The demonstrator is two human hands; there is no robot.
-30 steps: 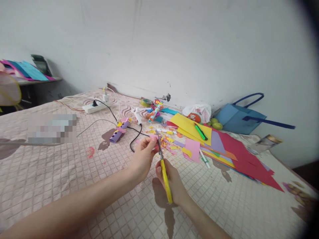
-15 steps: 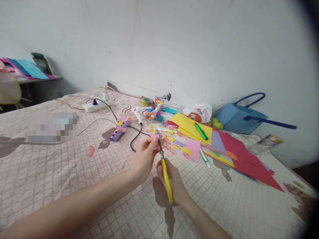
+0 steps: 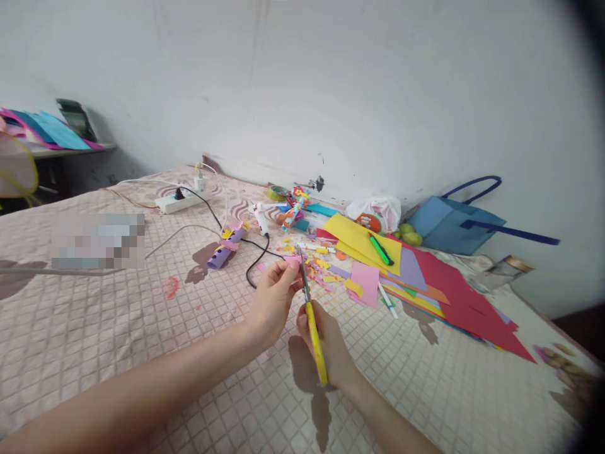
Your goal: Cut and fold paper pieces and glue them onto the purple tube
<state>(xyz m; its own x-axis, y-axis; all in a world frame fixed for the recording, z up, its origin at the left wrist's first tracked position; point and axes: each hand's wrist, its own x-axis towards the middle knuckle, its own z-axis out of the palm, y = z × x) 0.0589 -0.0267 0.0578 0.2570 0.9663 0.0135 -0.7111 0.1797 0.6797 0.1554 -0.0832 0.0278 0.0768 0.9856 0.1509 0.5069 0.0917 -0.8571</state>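
My left hand pinches a small piece of pink paper, mostly hidden by its fingers. In my right hand are yellow-handled scissors, their blades pointing away from me and lying right beside the pink paper and my left fingertips. Whether the blades are closed on the paper I cannot tell. Just beyond both hands, yellow and pink paper scraps are scattered on the patterned cloth. A larger pink sheet lies to the right of the scraps.
A purple decorated paper roll and a white glue gun with a black cord lie beyond my left hand. Right are a green cutter, yellow sheet, red sheets and a blue bag. A power strip stands back left.
The view has shifted very slightly. Both hands, the pink paper and the scissors keep nearly the same positions.
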